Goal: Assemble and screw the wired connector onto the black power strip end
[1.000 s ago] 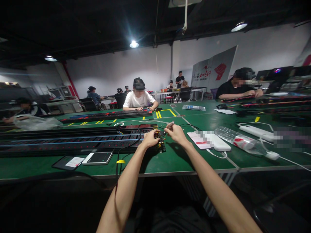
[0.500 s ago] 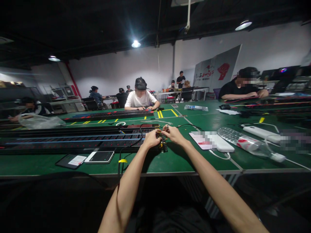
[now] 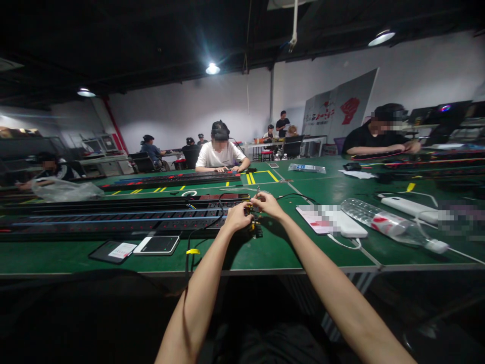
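A long black power strip (image 3: 182, 222) with a row of sockets and blue lines along it lies across the table to my left. At its right end, small yellow and dark parts (image 3: 254, 227) stick out. Over that end my left hand (image 3: 238, 217) is closed, thumb and fingers pinched by the yellow parts. Close beside it, my right hand (image 3: 267, 204) is also pinched shut, its fingertips nearly meeting the left ones. What either hand pinches is too small and too hidden to make out. A black cable (image 3: 206, 227) crosses the strip near my left wrist.
On the green table (image 3: 273, 258) lie a phone (image 3: 157, 245), a dark labelled pouch (image 3: 113, 251), a white power bank (image 3: 350, 225) and a plastic bottle (image 3: 392, 228). Across from me a person in white (image 3: 220, 154) works at another strip; a person in black (image 3: 379, 136) sits at right.
The camera view has shifted very slightly. My right hand's fingers have moved a little at the strip's end, while my left hand stays almost where it was.
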Action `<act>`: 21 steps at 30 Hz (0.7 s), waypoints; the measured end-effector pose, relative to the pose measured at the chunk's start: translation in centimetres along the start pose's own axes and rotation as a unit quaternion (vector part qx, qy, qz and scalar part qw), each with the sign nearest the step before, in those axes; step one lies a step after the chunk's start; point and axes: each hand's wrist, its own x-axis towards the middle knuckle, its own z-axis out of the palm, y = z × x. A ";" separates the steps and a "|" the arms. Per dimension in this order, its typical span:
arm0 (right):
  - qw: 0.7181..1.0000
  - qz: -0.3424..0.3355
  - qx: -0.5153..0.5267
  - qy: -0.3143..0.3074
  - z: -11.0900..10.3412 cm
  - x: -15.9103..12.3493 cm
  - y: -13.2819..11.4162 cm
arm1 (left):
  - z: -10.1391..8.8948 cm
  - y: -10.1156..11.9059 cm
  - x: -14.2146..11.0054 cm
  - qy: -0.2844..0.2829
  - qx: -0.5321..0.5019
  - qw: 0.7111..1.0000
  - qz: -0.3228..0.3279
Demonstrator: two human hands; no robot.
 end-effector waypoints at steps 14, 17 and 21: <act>0.965 0.122 0.227 0.038 0.0 -0.3 2.4 | 0.1 0.2 -0.2 0.004 -0.005 1.000 -0.007; 0.966 0.148 0.199 0.069 1.0 0.2 3.6 | -0.1 0.4 -0.2 0.001 -0.001 1.000 -0.010; 0.974 0.159 0.139 0.081 1.9 0.6 4.4 | -0.3 0.6 -0.4 -0.002 -0.003 1.000 -0.011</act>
